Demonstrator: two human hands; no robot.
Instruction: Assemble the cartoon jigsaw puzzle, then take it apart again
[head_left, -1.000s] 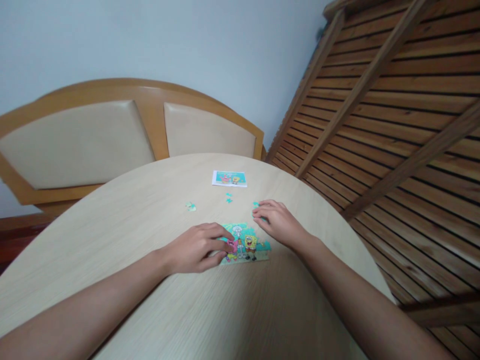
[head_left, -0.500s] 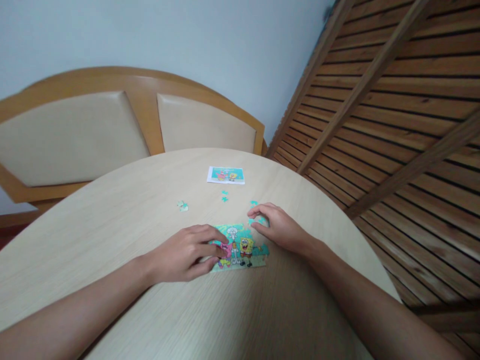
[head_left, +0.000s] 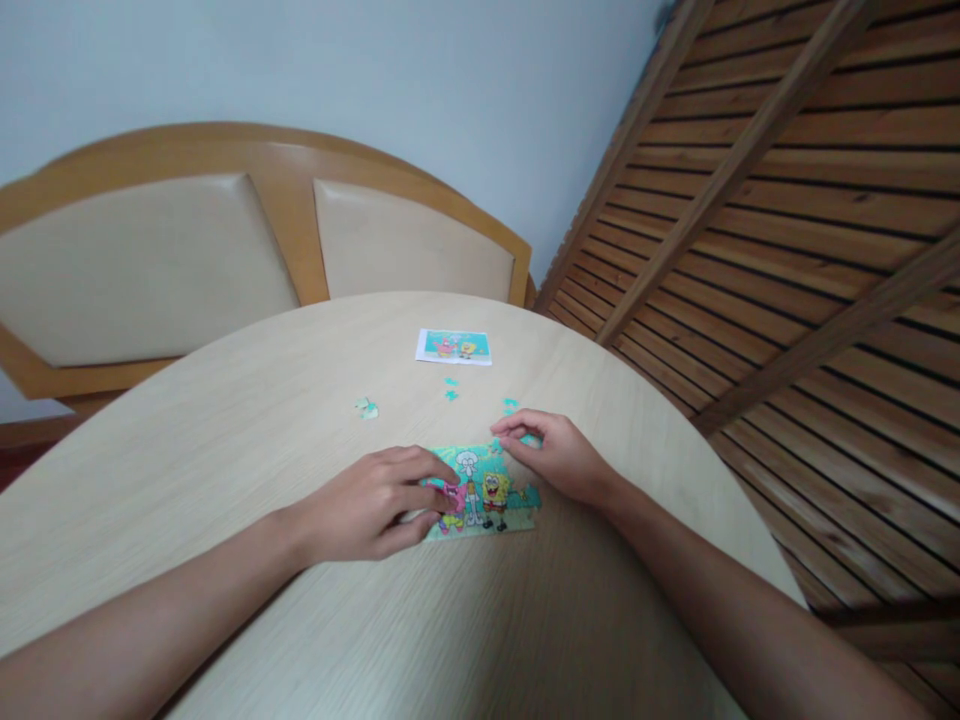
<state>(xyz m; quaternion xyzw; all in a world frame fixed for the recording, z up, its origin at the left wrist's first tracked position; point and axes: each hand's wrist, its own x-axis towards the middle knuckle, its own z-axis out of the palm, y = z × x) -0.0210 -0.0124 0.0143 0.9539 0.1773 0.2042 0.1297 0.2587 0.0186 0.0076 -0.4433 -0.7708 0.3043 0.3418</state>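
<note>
A partly assembled jigsaw puzzle (head_left: 472,515) with cartoon figures on a teal background lies flat on the table. My left hand (head_left: 390,505) rests on its left side, fingers apart, fingertips touching the pink figure. At the puzzle's upper right edge, my right hand (head_left: 551,455) has thumb and fingers pinched together over a small teal puzzle piece (head_left: 496,447), partly hidden by the fingertips. More teal shows behind the fingers of that hand. Just beyond it lie loose teal pieces (head_left: 511,405).
A picture card (head_left: 456,346) of the same figures lies farther back on the round wooden table (head_left: 285,370). Loose pieces (head_left: 451,389) sit in front of it, and pale pieces (head_left: 367,408) lie to the left. Behind stands a padded bench back (head_left: 412,235); slatted wood (head_left: 750,250) is at right.
My right hand's thumb and fingers have closed from an open curve into a pinch at the puzzle's upper right edge. My left hand stays on the puzzle.
</note>
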